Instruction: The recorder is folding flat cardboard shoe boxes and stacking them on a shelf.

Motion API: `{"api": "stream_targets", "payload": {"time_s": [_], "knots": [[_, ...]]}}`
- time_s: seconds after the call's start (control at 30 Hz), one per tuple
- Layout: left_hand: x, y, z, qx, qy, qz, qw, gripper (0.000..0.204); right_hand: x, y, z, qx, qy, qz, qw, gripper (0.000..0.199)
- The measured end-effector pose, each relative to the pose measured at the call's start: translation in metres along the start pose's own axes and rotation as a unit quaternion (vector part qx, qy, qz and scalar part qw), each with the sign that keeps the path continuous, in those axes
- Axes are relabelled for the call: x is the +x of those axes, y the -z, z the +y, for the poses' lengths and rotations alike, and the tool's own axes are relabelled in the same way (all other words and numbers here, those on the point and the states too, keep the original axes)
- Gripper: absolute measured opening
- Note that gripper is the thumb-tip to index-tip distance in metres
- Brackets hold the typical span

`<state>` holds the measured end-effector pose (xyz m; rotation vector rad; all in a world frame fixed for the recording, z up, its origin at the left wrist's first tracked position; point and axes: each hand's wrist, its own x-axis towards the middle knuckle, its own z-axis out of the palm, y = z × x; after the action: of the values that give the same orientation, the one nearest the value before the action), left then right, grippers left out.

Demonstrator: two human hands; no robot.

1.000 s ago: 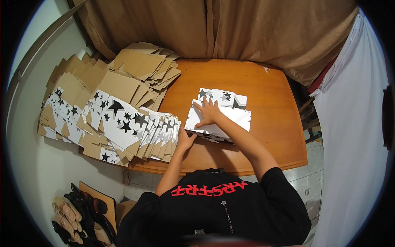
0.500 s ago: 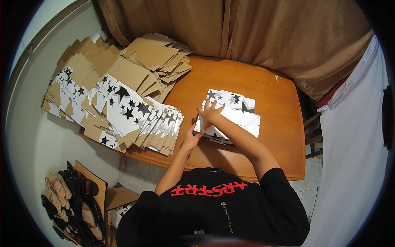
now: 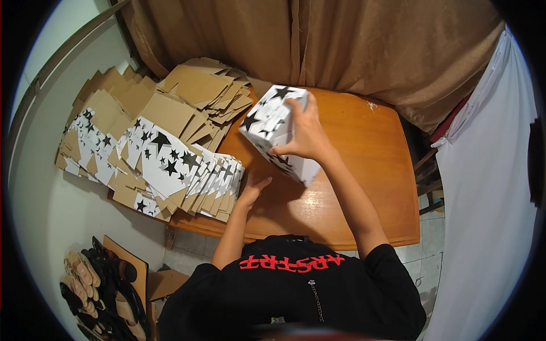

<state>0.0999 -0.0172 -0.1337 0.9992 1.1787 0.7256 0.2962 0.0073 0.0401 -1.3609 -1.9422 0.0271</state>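
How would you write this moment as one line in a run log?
right hand: holding star-patterned box, tilted over wooden table | left hand: open, off the box, beside piled cardboard pieces

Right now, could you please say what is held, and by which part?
The right hand holds the starry box by its right side; the left hand appears empty.

Soft indoor light, glare on wooden table point(image 3: 364, 170), slightly blurred box point(image 3: 268, 115), fisheye bending, black corners
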Motion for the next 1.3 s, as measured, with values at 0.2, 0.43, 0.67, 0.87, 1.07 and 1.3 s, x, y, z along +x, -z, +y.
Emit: {"api": "stream_targets", "payload": {"time_s": [0.2, 0.43, 0.67, 0.87, 1.07, 1.3], "knots": [[0.024, 0.028, 0.000, 0.022, -0.135, 0.008, 0.991, 0.092, -0.054, 0.008, 0.025, 0.240, -0.118, 0.080, 0.960, 0.107], [0.013, 0.033, 0.012, -0.027, -0.204, 0.015, 0.979, 0.056, -0.139, -0.030, 0.067, 0.430, -0.081, 0.172, 0.883, 0.097], [0.031, 0.032, -0.036, 0.127, -0.262, 0.135, 0.947, 0.041, -0.215, -0.059, 0.102, 0.450, -0.241, 0.148, 0.847, 0.069], [0.011, 0.006, -0.024, 0.281, -0.382, 0.139, 0.869, 0.031, -0.250, -0.083, 0.138, 0.534, -0.333, 0.175, 0.758, 0.054], [0.002, -0.002, -0.020, 0.301, -0.362, 0.100, 0.877, 0.031, -0.236, -0.068, 0.137, 0.485, -0.400, 0.199, 0.752, 0.040], [0.012, -0.001, -0.031, 0.254, -0.324, 0.122, 0.903, 0.038, -0.224, -0.058, 0.148, 0.212, -0.334, 0.102, 0.913, 0.053]]}}
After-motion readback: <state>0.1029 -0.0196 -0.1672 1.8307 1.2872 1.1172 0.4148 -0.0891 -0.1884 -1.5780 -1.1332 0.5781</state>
